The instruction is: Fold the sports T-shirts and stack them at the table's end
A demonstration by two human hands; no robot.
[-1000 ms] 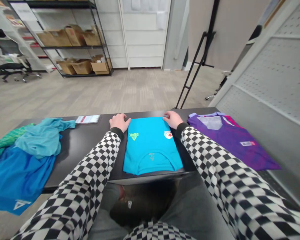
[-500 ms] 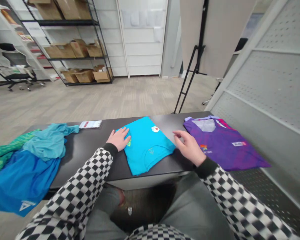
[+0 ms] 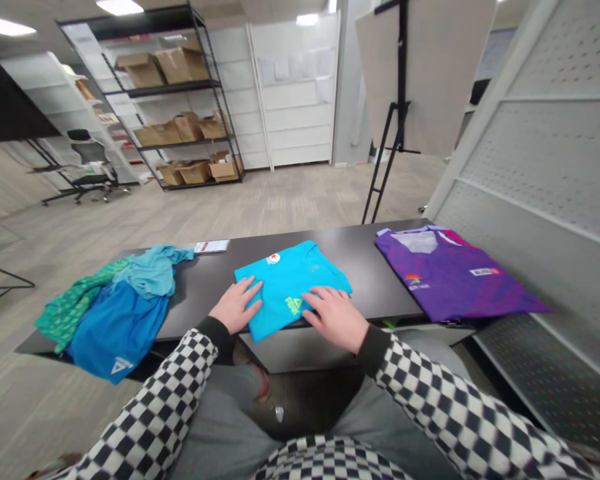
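A bright blue folded T-shirt (image 3: 280,280) lies on the dark table (image 3: 365,267) in front of me, its neckline toward the right. A round white badge and a green-yellow logo show on its face, and its near corner hangs past the table's front edge. My left hand (image 3: 236,305) rests at the shirt's left side, fingers apart. Across the shirt's right part lies my right hand (image 3: 336,317), fingers stretched out near the logo. Neither hand grips the cloth.
A purple folded jersey (image 3: 460,283) lies on the table's right end. Loose blue cloth (image 3: 117,327), teal cloth (image 3: 153,270) and green cloth (image 3: 80,303) pile up at the left. Behind them lies a phone-like flat item (image 3: 212,247). A perforated panel (image 3: 555,167) borders the right.
The T-shirt has turned, its neckline now pointing right and away. My right hand has moved left from beside the shirt onto it. The view has tilted up and leftward.
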